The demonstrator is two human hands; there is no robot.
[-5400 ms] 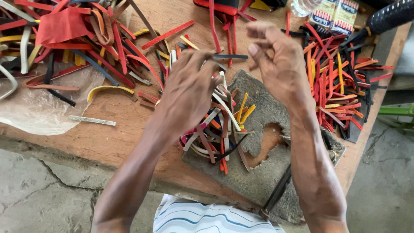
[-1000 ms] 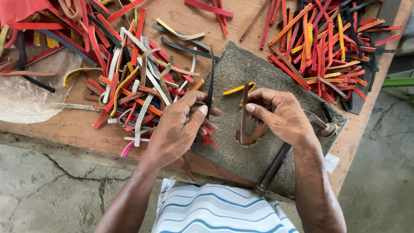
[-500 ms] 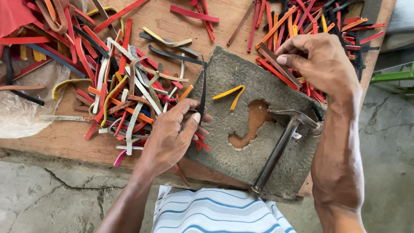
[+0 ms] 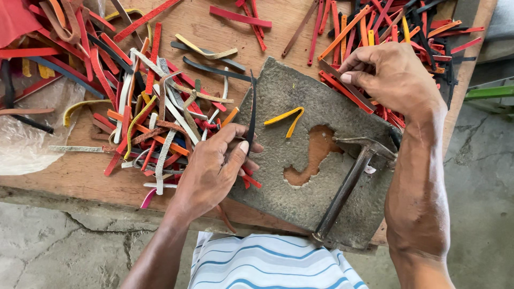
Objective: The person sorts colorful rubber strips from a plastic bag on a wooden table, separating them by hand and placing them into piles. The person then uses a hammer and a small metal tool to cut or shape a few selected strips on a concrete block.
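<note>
head view, one frame.

left hand (image 4: 214, 166): fingers curled, thumb and forefinger pinching a black strip (image 4: 251, 120) near its lower end. the strip is thin, narrow, dark and slightly bowed; it stands nearly upright on edge, rising from the fingertips over the left margin of the grey slab (image 4: 300, 96). the hand rests over the near part of the desk, at the right fringe of the left pile.

right hand (image 4: 393, 75): fingers bunched, thumb pressed to the fingertips, pinching a dark red strip (image 4: 342, 88) that slants down to the right, long, flat and straight. the hand sits at the slab's far right corner, against the right pile.

grey slab: rough, worn, roughly square, lying on the near right part of the desk (image 4: 214, 37), with a brown gouge (image 4: 310, 155) worn through its middle.

yellow strip (image 4: 286, 118): short, folded into a v, lying flat on the slab between the two hands, touching neither.

hammer (image 4: 348, 187): metal head near the slab's right edge, dark handle running toward the near edge of the desk.

left pile (image 4: 134, 107): loose strips in red, orange, cream, yellow and black, spread over the left half of the desk.

right pile (image 4: 407, 27): red, orange and black strips at the far right corner.

clear plastic sheet (image 4: 27, 144): crumpled, at the left edge.
</note>
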